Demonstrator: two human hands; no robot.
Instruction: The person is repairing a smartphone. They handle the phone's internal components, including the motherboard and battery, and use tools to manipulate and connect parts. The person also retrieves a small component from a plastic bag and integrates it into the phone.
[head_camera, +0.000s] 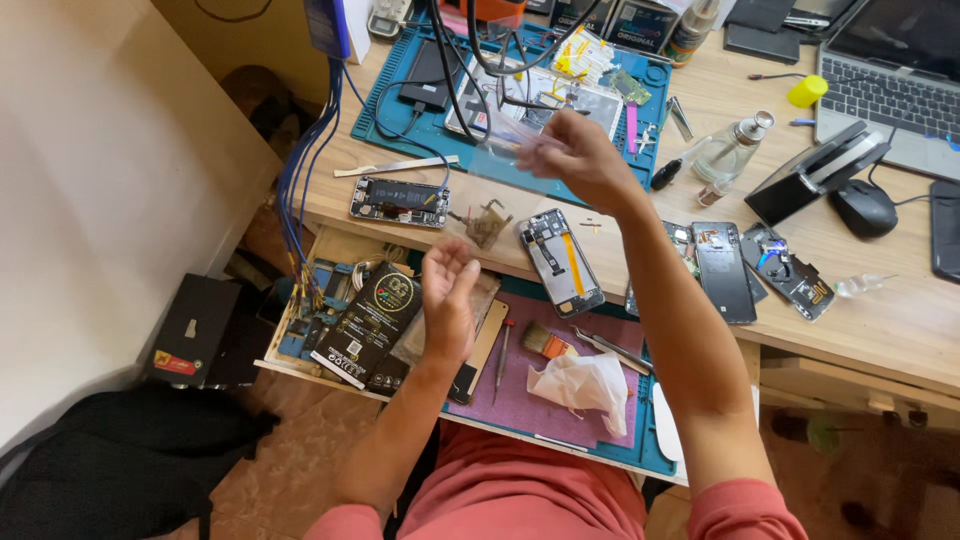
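Note:
My right hand (580, 160) is raised over the wooden desk (880, 320) and pinches a clear plastic film or bag (505, 148) that stretches out to its left. My left hand (450, 300) hovers lower, over the pulled-out drawer (300, 372), fingers apart and holding nothing. Between the two hands, an opened phone with an orange ribbon cable (560, 262) lies on the desk edge. Another opened phone (398, 201) lies further left, beside a small bent metal part (487, 224).
A blue work mat (400, 85) with phones, cables and parts fills the back. A glass bottle (730, 150), black phone backs (723, 270), mouse (864, 208) and laptop (890, 90) sit on the right. The drawer holds a brush (545, 343), tweezers (612, 349), tissue (585, 385) and black box (368, 322).

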